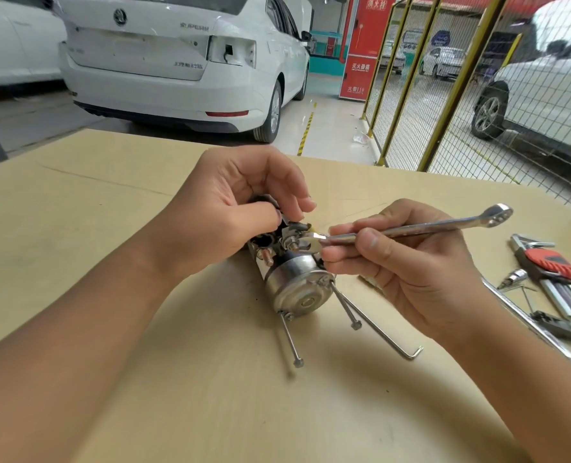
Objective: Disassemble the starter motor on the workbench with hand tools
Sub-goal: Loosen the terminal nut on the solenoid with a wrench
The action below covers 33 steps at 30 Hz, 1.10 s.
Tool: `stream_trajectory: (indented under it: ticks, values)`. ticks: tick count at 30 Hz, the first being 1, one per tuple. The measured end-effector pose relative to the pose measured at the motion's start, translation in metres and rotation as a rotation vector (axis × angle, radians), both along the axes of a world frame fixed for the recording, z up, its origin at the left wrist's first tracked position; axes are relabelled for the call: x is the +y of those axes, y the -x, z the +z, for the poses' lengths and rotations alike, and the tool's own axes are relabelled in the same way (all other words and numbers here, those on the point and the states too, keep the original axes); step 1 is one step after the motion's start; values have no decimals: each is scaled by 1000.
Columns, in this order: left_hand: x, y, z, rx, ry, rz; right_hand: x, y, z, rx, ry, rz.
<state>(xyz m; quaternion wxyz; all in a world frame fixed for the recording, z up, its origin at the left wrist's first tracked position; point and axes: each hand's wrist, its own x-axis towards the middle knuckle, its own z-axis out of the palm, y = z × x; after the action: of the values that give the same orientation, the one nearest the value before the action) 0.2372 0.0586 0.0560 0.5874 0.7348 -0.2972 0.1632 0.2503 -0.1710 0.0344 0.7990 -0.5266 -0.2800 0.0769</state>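
Just below the frame's centre the starter motor [294, 282] lies on the workbench [110, 228], its round end cap facing the lower edge with two long bolts [290, 339] drawn partly out, its long axis running up and left. The right hand [407, 262], from the right, pinches the wrench [411, 230] between thumb and fingertips, its open end on the terminal nut [292, 243] directly left of those fingers, its shaft pointing right and slightly up. Farther up, the left hand [230, 212] curls over the motor's far end, and is nearer the nut.
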Motion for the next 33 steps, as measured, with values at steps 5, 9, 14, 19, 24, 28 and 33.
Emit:
stream_trajectory:
  ticks: [5, 9, 14, 19, 24, 28, 33]
  values:
    - [-1, 1, 0, 7, -35, 12, 1, 5, 7, -133, 58, -77]
    - [2, 5, 0, -31, -175, 52, -1, 7, 10, -174, 89, -109]
    - [-3, 7, -2, -253, -490, 179, -12, 0, 14, -44, -44, -184]
    - [0, 3, -5, -255, -534, 216, -36, -12, 25, 222, -139, 73]
    - [2, 0, -11, -161, -552, 267, -47, -15, 27, 223, -164, 183]
    - [7, -1, -9, -157, -577, 232, -50, -15, 37, 237, -138, 17]
    - [20, -4, 1, -139, -828, 183, -51, -18, 39, 301, -177, -157]
